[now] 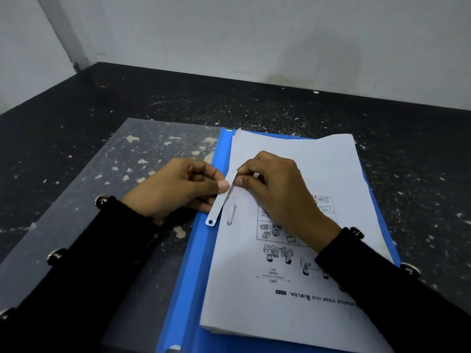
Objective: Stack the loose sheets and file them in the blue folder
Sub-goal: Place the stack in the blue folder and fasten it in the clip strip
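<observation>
So we've got both hands pinched on the same thing here: a thin white fastener strip (221, 198) that slants from up top down toward the lower left. Our left hand (175, 188) clamps it with thumb on top and fingers curled underneath, and our right hand (276, 184) nips the upper end of it between thumb and forefinger, thumbs nearly touching each other across the strip. The free end of the strip, the bit with the little round hole, pokes out below the grip and hangs just over the blue spine. Right beside that end, a touch to the right, there's a punched hole in the stack of sheets (254, 289) with a slim white prong coming up out of it and lying flat toward the grip. The stack itself sits under and to the right of our hands, squared up pretty well, printed side up with cartoon panels showing under our right wrist. It's resting on the blue folder (193, 263), which lies open, blue showing along the left edge and far right edge of the paper. The clear front cover (84, 189) is flopped out flat to the left of the grip, under our left sleeve, on a dark speckled table (280, 105). Black sleeves with shiny buttons on both arms.
</observation>
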Available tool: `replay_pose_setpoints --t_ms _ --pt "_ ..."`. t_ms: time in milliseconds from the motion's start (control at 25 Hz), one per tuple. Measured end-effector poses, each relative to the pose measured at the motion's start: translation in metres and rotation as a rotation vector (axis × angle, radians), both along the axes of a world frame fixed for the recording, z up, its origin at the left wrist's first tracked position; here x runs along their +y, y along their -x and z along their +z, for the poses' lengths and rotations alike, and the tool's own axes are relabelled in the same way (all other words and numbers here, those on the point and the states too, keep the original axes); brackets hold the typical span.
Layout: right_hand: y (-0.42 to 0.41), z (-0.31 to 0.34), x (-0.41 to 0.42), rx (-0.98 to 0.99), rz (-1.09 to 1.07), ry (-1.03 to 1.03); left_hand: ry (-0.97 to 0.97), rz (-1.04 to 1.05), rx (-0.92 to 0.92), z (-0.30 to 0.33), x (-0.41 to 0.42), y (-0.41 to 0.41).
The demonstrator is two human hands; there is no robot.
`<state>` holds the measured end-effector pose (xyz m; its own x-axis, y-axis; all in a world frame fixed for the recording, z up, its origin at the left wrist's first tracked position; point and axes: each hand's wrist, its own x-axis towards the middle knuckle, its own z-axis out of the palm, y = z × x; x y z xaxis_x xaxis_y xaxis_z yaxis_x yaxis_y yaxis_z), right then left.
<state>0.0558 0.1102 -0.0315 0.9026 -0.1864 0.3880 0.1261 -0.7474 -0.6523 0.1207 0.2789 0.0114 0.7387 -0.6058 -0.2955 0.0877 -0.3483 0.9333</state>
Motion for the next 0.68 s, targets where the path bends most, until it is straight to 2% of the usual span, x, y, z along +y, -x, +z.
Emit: replay_pose_setpoints --t_ms 400,680 --pt "0.002 -0.001 0.001 -0.005 -0.028 0.052 -0.008 0.009 -0.015 -0.002 -0.001 0.005" --pt "0.007 0.006 0.003 0.024 -0.01 0.047 0.039 0.107 0.008 -0.005 -0.006 0.011"
